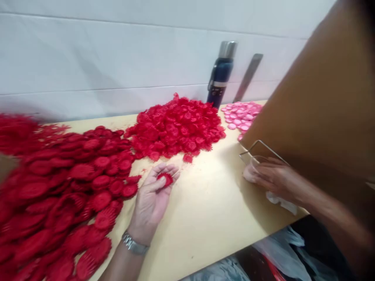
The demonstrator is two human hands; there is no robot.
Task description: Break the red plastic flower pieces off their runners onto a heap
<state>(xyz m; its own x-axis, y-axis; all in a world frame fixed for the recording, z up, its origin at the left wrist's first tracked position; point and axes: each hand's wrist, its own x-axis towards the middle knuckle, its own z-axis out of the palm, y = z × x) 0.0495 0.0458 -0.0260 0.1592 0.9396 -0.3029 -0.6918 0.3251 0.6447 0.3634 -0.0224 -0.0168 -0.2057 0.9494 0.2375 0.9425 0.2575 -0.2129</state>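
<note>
My left hand is palm up above the table, its thumb pressing a small red fringed disc against the fingers. A metal-banded watch is on that wrist. On the right, my right hand is low over the table beside a bent metal wire frame. Motion smears its fingers, and whether they hold anything is unclear. Left of my left hand lies a heap of larger red toothed discs. Beyond it rises a pile of small red fringed pieces.
A brown board slants up on the right. Behind stand a dark blue flask and a grey strip against the white tiled wall. Pink discs lie by the board. Clear plastic bags are below the table edge.
</note>
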